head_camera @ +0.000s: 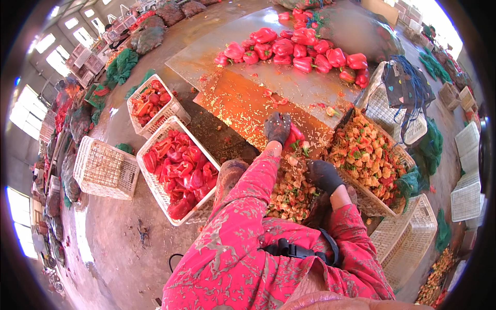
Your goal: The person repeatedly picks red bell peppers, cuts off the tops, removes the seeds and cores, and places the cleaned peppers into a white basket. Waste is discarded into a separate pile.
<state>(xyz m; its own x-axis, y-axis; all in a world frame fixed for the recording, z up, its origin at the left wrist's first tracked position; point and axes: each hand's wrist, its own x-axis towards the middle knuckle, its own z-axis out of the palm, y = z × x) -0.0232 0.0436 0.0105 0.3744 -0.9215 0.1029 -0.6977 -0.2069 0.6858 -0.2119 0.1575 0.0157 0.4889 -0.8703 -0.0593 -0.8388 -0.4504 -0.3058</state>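
My left hand (277, 127), in a dark glove dotted with seeds, is gripping a red bell pepper (295, 136) at the near edge of the orange, seed-strewn board (236, 99). A pale core with green stem (305, 148) shows at the pepper's near end. My right hand (324, 176), also in a dark glove, is curled just below and to the right of that core. Whether it holds something is hidden from above. Beneath both hands lies a heap of cut pepper cores (290, 197) between my legs. Whole red bell peppers (283, 47) are piled across the far side of the metal sheet (209, 50).
At left, a white plastic crate (140, 155) holds cored red peppers; a smaller crate (130, 101) behind it holds pepper pieces. A crate (407, 161) of cores stands at right. An upturned crate (79, 162) sits farther left. A bag (410, 85) with blue cords rests on another crate.
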